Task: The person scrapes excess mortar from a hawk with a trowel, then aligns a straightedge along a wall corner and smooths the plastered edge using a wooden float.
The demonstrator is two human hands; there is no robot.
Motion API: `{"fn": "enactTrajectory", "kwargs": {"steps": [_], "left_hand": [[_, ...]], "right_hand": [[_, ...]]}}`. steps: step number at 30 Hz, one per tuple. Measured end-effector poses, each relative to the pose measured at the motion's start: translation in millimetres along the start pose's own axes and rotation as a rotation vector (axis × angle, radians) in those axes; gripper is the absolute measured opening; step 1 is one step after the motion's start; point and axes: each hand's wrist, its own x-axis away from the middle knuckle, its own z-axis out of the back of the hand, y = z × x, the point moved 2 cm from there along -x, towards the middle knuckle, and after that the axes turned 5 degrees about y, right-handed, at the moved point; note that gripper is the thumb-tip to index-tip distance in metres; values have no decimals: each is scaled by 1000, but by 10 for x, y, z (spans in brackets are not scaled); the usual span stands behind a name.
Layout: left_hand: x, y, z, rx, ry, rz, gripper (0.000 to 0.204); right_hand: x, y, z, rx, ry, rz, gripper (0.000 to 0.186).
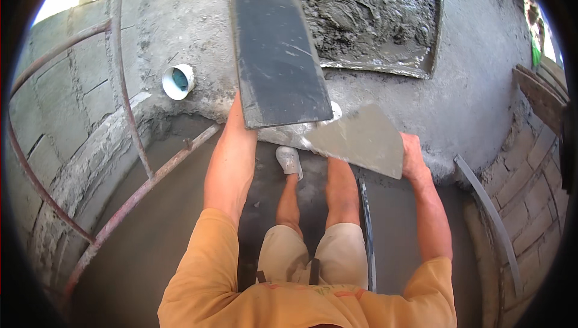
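At upper centre, the left hand [237, 109] supports the black hawk [278, 57] from beneath, likely leaving its face accessible, finger closure hidden; the right hand's [412, 155] fingers hold the pointed trowel [360, 141].

Shirt marks [325, 292] — v. blurry, no legible txt

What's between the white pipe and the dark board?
In the head view, only rough gray concrete shows between the white pipe and the dark board.
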Motion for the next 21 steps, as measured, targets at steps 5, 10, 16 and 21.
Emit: {"fn": "enactTrajectory", "kwargs": {"steps": [5, 10, 16, 21], "left_hand": [[236, -226, -158, -112, -27, 154, 36], [391, -356, -267, -256, -91, 257, 35], [704, -218, -161, -480, -184, 369, 35], [757, -277, -206, -592, -283, 422, 34]], "right_hand": [[-213, 113, -55, 63, -202, 201, 31], [-498, 175, -374, 129, -252, 210, 33], [-1075, 253, -403, 5, -145, -71, 30], [-1316, 923, -192, -117, 81, -581, 34]]}}
